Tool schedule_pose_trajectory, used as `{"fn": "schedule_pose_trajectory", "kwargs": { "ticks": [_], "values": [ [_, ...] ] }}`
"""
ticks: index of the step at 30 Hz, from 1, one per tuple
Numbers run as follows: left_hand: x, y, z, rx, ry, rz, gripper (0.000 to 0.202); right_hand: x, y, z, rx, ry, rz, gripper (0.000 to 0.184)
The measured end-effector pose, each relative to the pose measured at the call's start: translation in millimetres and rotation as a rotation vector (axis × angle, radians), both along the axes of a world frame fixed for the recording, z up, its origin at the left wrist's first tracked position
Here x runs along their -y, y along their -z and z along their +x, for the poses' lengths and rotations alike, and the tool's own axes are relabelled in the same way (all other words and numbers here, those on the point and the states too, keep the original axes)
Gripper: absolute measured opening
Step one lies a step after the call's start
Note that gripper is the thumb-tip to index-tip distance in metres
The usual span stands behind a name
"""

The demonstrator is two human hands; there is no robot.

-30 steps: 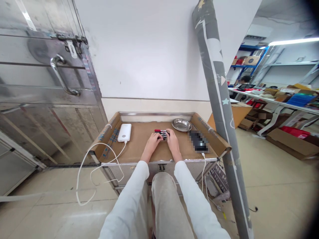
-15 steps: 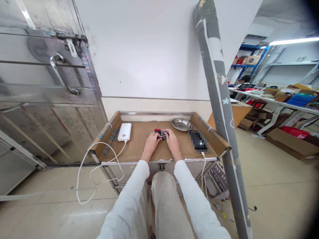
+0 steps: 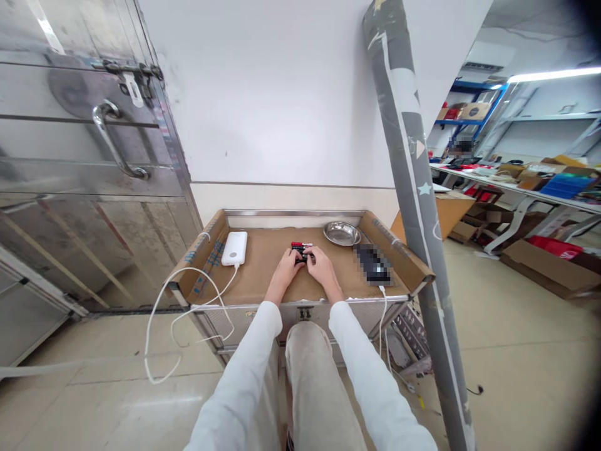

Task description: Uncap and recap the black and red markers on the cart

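The dark pens (image 3: 301,250) are touched from both sides, their left ends met by the fingers of the left hand (image 3: 284,268) and their right ends by those of the right hand (image 3: 322,268). Both hands are held low and palm-down, with the fingers bent inward and only a narrow gap left between the two sets of fingertips. The thumbs are brought in on the near side; whether the pens are firmly pinched or merely touched cannot be told, since the contact is largely covered by the fingers. The dark pens are seen as slim, blackish barrels with small pale marks, laid crosswise and close together; their exact number is hidden. Just beyond them, on the far side of the group, a red pen (image 3: 301,243) is set crosswise as well, its bright barrel left mostly uncovered. The group is placed near the middle of the brown-covered tabletop (image 3: 258,275). To its left, well apart, a white power bank (image 3: 234,248) is seen with a white cable plugged in; to its right, a shiny metal dish (image 3: 342,233) and a dark, blurred device (image 3: 374,265) are set out.
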State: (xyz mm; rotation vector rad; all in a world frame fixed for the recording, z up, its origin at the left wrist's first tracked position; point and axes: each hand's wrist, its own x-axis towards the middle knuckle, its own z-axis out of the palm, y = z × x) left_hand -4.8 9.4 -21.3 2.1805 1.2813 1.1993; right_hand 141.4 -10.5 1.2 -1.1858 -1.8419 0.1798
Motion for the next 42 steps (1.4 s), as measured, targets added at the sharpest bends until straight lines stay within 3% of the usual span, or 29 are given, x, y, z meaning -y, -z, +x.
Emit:
{"fn": "schedule_pose_trajectory", "kwargs": {
  "ticks": [16,23,31,34,39,42],
  "values": [
    [-2,-3.0,0,0.058,-0.051,-0.035,0.016,3,-0.9,1,0.131,-0.047,-0.083,0.031],
    [-6,-1.2,-2,0.062,0.011,-0.029,0.015,2,1.2,2,0.149,-0.048,-0.069,0.035],
    [0,-5.0,0,0.051,-0.006,0.027,0.017,-5,6.1,4,0.122,0.015,-0.01,0.039],
    [7,-11.9,-1,0.004,-0.098,0.085,0.021,-5,4.6,4,0.122,0.112,0.018,0.036],
    [12,-17.4,-4,-0.044,-0.483,0.093,0.026,-10,8.4,5,0.145,0.344,0.015,0.033],
    [13,-16.1,-3,-0.057,-0.627,0.066,0.023,-13,13.7,5,0.133,0.429,-0.033,0.033]
  ]
}}
